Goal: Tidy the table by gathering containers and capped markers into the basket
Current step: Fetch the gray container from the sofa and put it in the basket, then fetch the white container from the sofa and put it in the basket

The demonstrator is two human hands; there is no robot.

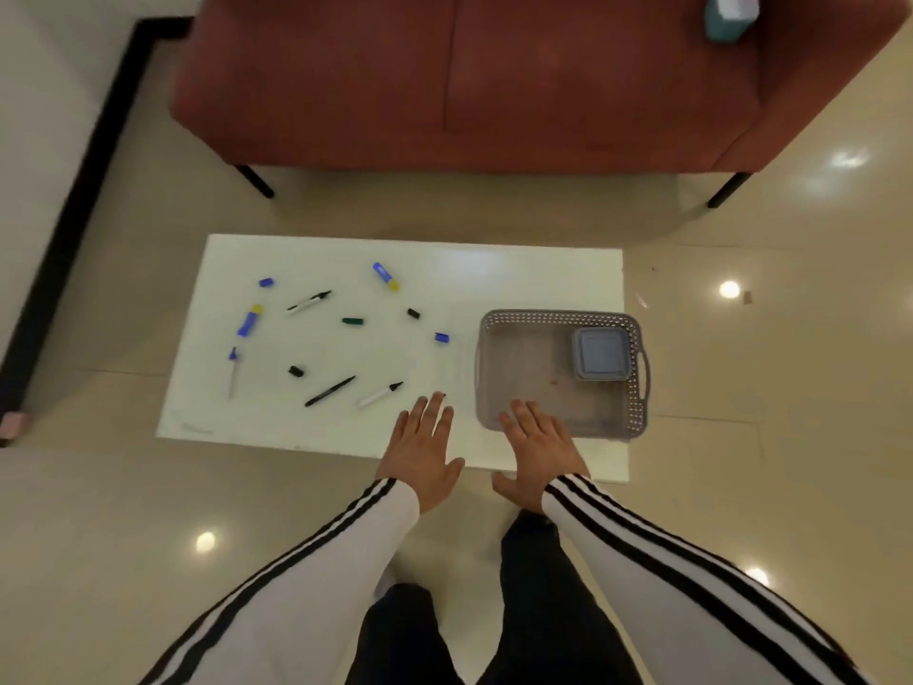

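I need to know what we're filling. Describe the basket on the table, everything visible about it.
The basket is a shallow, rectangular grey tray that looks like plastic, with perforated lattice walls, rounded corners and a handle slot on its right end. It sits flat and upright at the right end of the white table. Inside, in the far right corner, lies one square lidded container, greyish blue; the rest of the floor is bare. The right hand hovers open over its near left edge; contact cannot be told.
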